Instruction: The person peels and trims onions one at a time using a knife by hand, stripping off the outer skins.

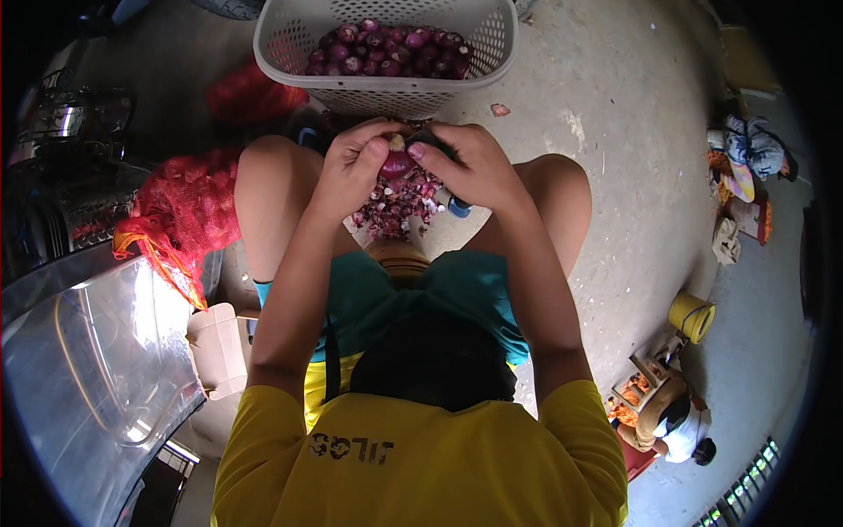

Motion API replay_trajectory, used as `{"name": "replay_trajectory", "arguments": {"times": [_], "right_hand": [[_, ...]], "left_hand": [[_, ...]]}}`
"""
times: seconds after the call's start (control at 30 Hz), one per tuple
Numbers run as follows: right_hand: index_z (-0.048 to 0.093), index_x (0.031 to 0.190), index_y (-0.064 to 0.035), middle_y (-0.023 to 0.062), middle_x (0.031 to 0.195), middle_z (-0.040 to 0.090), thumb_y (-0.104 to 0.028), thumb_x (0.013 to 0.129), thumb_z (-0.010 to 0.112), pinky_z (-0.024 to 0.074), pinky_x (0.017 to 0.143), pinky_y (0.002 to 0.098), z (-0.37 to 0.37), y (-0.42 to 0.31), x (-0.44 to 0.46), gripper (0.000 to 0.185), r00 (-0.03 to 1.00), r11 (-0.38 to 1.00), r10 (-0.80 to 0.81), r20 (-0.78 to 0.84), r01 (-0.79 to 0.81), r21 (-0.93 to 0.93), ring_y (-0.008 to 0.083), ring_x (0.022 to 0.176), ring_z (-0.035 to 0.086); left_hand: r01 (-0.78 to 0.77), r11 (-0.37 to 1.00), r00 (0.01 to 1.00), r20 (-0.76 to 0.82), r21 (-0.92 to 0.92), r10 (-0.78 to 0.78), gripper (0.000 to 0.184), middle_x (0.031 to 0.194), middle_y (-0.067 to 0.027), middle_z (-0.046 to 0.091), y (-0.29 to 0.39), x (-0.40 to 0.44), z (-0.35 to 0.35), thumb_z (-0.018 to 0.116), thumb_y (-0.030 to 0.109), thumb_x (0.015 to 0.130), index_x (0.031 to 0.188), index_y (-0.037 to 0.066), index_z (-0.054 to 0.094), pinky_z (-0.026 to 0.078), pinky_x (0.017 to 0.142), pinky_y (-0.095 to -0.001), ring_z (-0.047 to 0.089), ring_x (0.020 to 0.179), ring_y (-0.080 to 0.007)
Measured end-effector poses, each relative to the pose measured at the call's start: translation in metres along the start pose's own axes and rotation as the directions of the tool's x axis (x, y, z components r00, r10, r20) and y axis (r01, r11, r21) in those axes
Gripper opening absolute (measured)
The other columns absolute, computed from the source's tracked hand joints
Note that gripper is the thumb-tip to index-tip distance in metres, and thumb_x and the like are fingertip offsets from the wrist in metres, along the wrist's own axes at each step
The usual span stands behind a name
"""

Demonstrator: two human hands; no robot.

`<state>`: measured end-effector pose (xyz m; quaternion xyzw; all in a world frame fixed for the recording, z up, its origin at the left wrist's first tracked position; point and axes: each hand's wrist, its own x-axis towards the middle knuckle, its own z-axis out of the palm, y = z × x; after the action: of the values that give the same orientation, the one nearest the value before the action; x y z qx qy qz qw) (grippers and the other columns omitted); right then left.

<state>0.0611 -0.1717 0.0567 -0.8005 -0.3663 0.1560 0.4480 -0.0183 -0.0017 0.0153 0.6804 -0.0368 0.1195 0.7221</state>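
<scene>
A red onion [398, 165] is between my two hands, above a heap of onion skins and trimmings [395, 209] on the floor. My left hand [356, 167] is closed around its left side, with the thumb near the pale top end. My right hand [474, 165] is also closed, its thumb touching the onion's right side. Something dark shows under the right fingers; its kind is hidden. Just beyond my hands stands a grey perforated basket [378, 98] holding many red onions [386, 51].
Red mesh sacks [189, 198] lie left of my knee, near a shiny metal surface [105, 342] and a cardboard piece [217, 351]. On the right are a yellow bucket [692, 317] and two other people [680, 422], one farther off. Onion skin bits dot the concrete floor.
</scene>
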Motion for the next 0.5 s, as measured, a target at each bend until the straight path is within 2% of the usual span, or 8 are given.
{"name": "replay_trajectory", "arguments": {"times": [0.17,0.27,0.5], "right_hand": [[0.060,0.069,-0.0027,0.0162,0.057,0.054,-0.037,0.082,0.061,0.0421,0.052,0.0389,0.006,0.001,-0.002,0.037,1.000,0.997,0.004,0.002,-0.004,0.071,0.0342,0.056,0.056],[0.059,0.066,-0.0034,0.0152,0.055,0.053,-0.036,0.082,0.062,0.0420,0.051,0.0385,0.008,0.002,-0.002,0.036,0.999,0.999,-0.032,-0.021,0.033,0.035,0.0331,0.054,0.055],[0.054,0.061,-0.0053,0.0127,0.054,0.053,-0.034,0.079,0.063,0.0420,0.048,0.0397,0.017,0.002,-0.004,0.035,0.982,0.981,-0.120,-0.145,0.095,-0.167,0.0317,0.052,0.055]], "left_hand": [[0.045,0.997,0.999,0.003,-0.067,-0.045,0.047,0.091,-0.0080,0.062,0.002,-0.003,0.002,0.053,0.038,0.091,0.101,-0.007,0.060,0.043,0.080,-0.0264,0.054,0.086,-0.0135],[0.045,0.997,0.998,-0.032,-0.063,-0.047,0.044,0.090,-0.0079,0.062,0.003,-0.004,0.006,0.050,0.035,0.092,0.098,-0.007,0.060,0.043,0.079,-0.0265,0.054,0.085,-0.0131],[0.207,0.977,0.977,-0.039,-0.042,-0.209,0.040,0.087,-0.0072,0.062,0.013,0.000,0.005,0.044,0.031,0.095,0.095,-0.006,0.061,0.044,0.076,-0.0254,0.054,0.080,-0.0117]]}}
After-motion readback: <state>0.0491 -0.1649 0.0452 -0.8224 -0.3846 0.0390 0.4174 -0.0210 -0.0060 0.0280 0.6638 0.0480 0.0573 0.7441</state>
